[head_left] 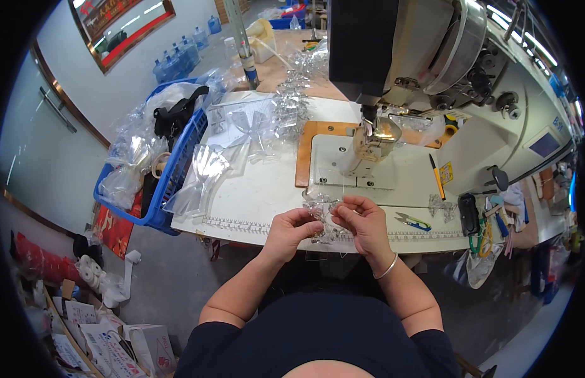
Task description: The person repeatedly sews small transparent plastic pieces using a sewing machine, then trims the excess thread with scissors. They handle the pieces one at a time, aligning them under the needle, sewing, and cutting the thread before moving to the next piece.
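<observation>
Both my hands are over the front edge of the white sewing table [255,195], just in front of the sewing machine [503,120]. Between them is a small, crinkled piece of clear plastic [321,219]. My left hand [289,232] pinches its left side between thumb and fingers. My right hand [366,225], with a bangle on the wrist, pinches the upper right side. A thin thread seems to run up from there toward the needle area [370,142]. Glare on the plastic hides its exact shape.
Clear plastic pieces [207,169] lie on the left, near a full blue basket [170,183]. A string of crinkled plastic [292,104] trails behind. To the right are thread snips [413,222], a pen [437,176] and hanging scissors [484,242]. A ruler strip [242,225] lines the front edge.
</observation>
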A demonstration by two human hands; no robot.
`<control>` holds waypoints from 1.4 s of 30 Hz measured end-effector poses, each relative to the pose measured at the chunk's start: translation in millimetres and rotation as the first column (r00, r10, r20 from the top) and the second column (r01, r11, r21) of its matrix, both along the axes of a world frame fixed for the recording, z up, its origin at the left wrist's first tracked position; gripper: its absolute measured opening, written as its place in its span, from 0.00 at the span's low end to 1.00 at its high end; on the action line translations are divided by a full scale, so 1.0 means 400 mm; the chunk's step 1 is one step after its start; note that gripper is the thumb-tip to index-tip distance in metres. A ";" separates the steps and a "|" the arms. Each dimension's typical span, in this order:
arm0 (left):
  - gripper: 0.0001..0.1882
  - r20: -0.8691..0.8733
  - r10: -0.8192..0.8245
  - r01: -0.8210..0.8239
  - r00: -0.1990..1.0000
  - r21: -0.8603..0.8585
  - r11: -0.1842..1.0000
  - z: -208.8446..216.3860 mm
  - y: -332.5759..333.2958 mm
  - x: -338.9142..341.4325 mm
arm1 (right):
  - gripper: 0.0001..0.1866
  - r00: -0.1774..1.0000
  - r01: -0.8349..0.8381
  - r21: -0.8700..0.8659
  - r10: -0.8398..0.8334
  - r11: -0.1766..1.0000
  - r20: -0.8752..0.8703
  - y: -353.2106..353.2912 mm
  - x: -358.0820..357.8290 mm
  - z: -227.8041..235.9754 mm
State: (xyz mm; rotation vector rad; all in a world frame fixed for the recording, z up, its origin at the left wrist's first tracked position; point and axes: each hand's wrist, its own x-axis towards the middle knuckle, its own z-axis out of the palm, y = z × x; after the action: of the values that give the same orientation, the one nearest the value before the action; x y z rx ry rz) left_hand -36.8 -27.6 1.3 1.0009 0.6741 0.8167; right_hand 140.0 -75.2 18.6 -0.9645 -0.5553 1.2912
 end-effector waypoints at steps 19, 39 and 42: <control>0.12 0.286 -0.019 0.102 0.958 -0.275 0.956 -0.004 -0.019 -0.059 | 0.06 0.935 -0.066 0.053 0.044 0.996 0.351 0.036 0.050 0.025; 0.17 0.767 0.194 0.100 0.611 -0.319 0.943 -0.028 0.097 -0.201 | 0.11 0.266 -0.523 0.569 -0.513 0.635 0.816 -0.031 0.092 0.097; 0.16 0.646 0.179 0.124 0.742 -0.394 0.911 -0.076 0.074 -0.159 | 0.10 0.472 -0.339 0.542 -0.359 0.769 0.805 -0.036 0.078 0.033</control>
State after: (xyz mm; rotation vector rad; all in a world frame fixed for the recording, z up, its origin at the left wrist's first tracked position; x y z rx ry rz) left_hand -100.5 1.8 -29.0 0.2503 0.2034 0.9379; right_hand 171.1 -89.7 31.9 -0.9665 -1.7164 0.3390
